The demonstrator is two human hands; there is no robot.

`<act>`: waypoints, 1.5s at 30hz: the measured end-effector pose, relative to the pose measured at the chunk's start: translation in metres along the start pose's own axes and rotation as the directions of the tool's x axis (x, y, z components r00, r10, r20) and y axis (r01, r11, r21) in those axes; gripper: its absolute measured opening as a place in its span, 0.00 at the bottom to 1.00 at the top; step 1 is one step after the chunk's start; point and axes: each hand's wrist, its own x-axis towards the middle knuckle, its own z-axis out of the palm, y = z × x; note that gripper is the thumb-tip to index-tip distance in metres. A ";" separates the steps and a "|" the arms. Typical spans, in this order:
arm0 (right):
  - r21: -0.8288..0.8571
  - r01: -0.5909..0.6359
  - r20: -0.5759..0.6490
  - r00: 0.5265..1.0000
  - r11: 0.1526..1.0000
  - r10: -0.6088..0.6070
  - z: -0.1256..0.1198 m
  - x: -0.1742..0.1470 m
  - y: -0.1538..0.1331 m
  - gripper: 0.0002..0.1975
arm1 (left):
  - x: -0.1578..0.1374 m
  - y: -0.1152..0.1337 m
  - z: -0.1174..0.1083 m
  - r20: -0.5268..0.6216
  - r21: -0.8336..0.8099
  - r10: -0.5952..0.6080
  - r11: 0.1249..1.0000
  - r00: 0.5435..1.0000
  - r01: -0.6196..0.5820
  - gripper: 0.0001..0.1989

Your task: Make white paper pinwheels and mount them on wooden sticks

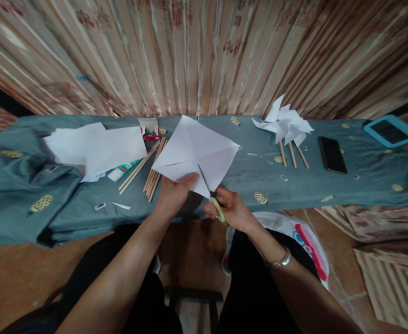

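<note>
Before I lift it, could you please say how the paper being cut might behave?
The paper is probably light, being thin. Flaps beside its slits may droop, and the scissors at its near corner could snag it.

Big room is showing on my right, and things are crowding my left.
In front of the pinwheels and the black phone, the blue-green cloth is leaving a wide path for my right hand and its scissors. Between my white paper and the pinwheel sticks, a gap is showing, with thin scraps lying in it. On the other side, wooden sticks are blocking my left hand, and the glue tube, the red box and the paper pile are filling up the space around and past them. At the back, the curtain is hanging like a wall.
</note>
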 end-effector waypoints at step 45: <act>0.257 0.488 -0.645 0.729 0.834 -0.228 -0.063 0.022 -0.017 0.21 | -0.006 0.013 0.009 0.399 -0.433 -0.297 0.773 0.868 0.463 0.14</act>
